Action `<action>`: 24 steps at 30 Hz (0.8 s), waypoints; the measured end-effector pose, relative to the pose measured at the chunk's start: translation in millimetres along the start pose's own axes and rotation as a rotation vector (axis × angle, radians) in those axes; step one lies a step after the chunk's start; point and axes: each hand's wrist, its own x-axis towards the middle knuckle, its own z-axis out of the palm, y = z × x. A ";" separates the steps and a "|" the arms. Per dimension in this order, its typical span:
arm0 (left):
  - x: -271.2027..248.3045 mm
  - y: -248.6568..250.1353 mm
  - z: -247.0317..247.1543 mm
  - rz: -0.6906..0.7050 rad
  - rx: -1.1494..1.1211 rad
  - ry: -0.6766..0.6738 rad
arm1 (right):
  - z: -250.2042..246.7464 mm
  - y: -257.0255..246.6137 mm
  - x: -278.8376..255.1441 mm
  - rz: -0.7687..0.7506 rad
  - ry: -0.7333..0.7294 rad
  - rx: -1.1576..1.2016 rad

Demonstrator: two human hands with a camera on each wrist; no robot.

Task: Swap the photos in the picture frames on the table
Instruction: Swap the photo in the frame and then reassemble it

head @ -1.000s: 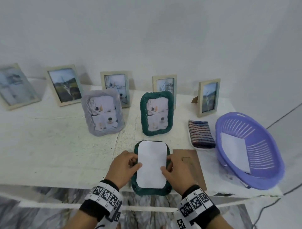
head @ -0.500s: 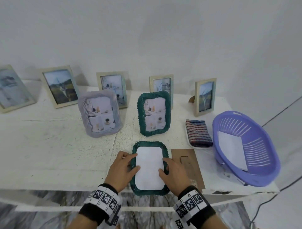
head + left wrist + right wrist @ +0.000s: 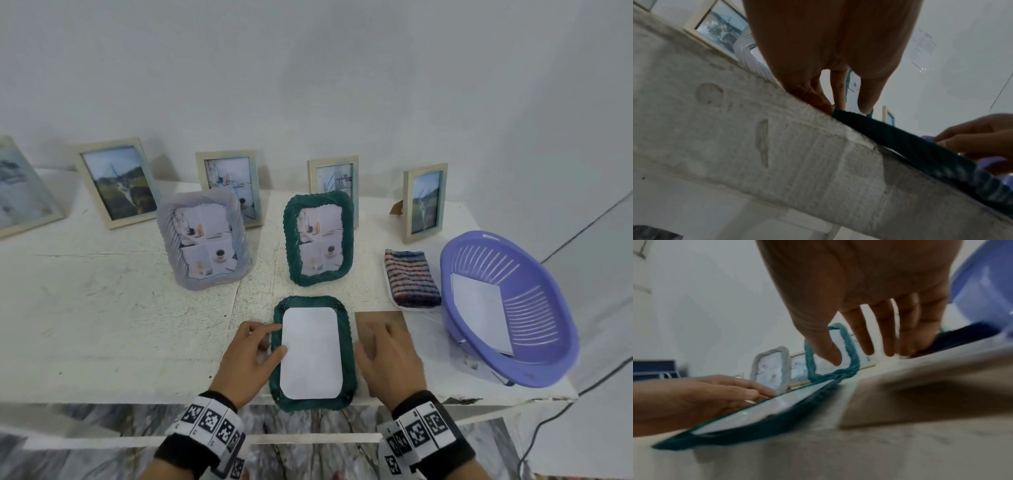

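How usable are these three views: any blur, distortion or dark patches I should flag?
Head view: evenly lit and mostly sharp, though the right hand is slightly motion-smeared and the wide lens bows the table edge. Left wrist view: dim, the backlit left hand fills the top, and the green frame is soft. Right wrist view: the worst, with heavy blur over the foreground table and brown backing board.

A purple plastic basket (image 3: 534, 353) at the right end of a white tabletop (image 3: 102, 325), a white sheet (image 3: 481, 311) lying inside it, a striped folded cloth (image 3: 411, 277) just left of the basket, a plain white wall (image 3: 308, 85) behind, a dark cable (image 3: 548, 425) trailing below the tabletop's right edge.
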 end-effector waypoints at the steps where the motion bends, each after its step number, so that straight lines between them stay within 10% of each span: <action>1: -1.0 -1.0 0.1 0.001 -0.014 0.003 | -2.1 5.0 -0.4 0.062 -0.004 -0.080; 13: -4.5 -5.5 4.3 0.034 -0.075 0.020 | -5.7 33.6 -2.7 0.358 -0.117 0.097; 24: -4.2 -10.6 5.4 0.075 -0.036 0.015 | 17.5 -58.7 -5.2 0.063 -0.154 0.029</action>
